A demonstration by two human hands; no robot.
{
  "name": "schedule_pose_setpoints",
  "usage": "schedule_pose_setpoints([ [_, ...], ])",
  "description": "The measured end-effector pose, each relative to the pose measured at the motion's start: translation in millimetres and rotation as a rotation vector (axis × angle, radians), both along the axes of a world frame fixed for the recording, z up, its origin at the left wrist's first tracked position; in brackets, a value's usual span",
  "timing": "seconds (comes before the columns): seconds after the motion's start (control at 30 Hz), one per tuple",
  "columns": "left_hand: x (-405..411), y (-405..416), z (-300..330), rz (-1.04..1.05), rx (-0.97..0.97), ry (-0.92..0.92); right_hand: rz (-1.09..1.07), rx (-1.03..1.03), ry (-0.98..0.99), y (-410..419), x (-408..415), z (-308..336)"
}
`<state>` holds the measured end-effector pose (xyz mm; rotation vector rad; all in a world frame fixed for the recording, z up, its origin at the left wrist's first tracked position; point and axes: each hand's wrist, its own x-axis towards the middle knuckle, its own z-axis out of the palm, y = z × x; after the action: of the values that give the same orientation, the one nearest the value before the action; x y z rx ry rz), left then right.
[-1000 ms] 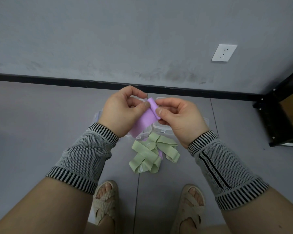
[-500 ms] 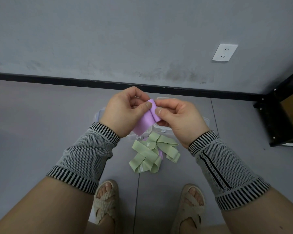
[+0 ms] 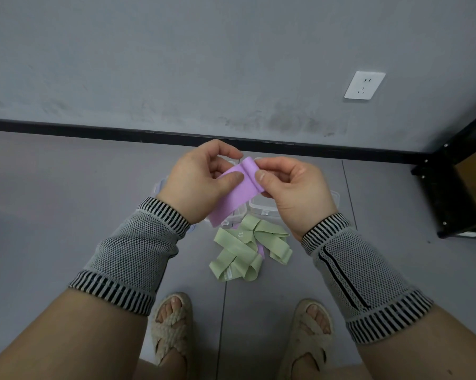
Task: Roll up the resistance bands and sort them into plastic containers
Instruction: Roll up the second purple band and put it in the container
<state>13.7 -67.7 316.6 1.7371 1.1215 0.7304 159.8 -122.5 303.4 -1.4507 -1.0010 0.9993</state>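
I hold a purple resistance band [image 3: 238, 192] in front of me with both hands. My left hand [image 3: 201, 182] pinches its flat part with thumb and fingers. My right hand [image 3: 291, 187] grips the top end, which is curled into a small roll. The band's free tail hangs down towards my left wrist. Below on the floor lies a loose heap of green resistance bands [image 3: 247, 249], with a bit of another purple band [image 3: 261, 250] peeking from under it. Two clear plastic containers [image 3: 261, 209] stand behind the heap, mostly hidden by my hands.
Grey tiled floor meets a grey wall with a black skirting board [image 3: 94, 131] and a white socket [image 3: 364, 85]. A black metal shelf [image 3: 456, 187] holding a cardboard box stands at the right. My sandalled feet [image 3: 173, 327] are just below the green heap.
The rolled end at the top of the purple band has grown a little, and the hanging tail has become shorter. Both hands stay in the same place.
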Motion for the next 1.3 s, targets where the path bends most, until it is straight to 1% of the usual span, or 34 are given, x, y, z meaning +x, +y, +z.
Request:
schedule_pose_setpoints([
  [0.3, 5.2, -2.4, -2.4, 0.031, 0.026, -0.045, 0.008, 0.046, -0.041, 1.5, -5.3, -2.4],
  [0.5, 2.6, -0.2, -2.2, 0.032, 0.009, -0.068, 0.061, 0.003, 0.095, 0.7, 0.4, -0.5],
  [0.63, 2.1, -0.5, -1.1, 0.023, 0.013, -0.074, 0.092, -0.038, 0.13, 0.0, 1.2, 0.0],
  [0.73, 2.6, -1.6, -1.7, 0.024, 0.009, -0.052, 0.092, -0.027, 0.112, -0.9, 0.9, 1.1],
  [0.83, 1.2, -1.1, -2.3, 0.06, 0.0, 0.017, 0.061, 0.003, 0.104, -1.8, 2.0, 3.1],
  [0.9, 0.4, -1.0, -1.1, 0.062, -0.002, 0.042, 0.036, 0.018, 0.066, -2.0, 3.1, 2.6],
  [1.07, 3.6, -2.4, 1.3, 0.062, 0.023, -0.046, -0.009, 0.033, 0.011, -0.1, 2.4, -2.1],
  [1.3, 5.5, -1.9, -3.7, 0.079, 0.102, -0.034, -0.034, 0.059, -0.044, 0.4, -5.4, -1.5],
])
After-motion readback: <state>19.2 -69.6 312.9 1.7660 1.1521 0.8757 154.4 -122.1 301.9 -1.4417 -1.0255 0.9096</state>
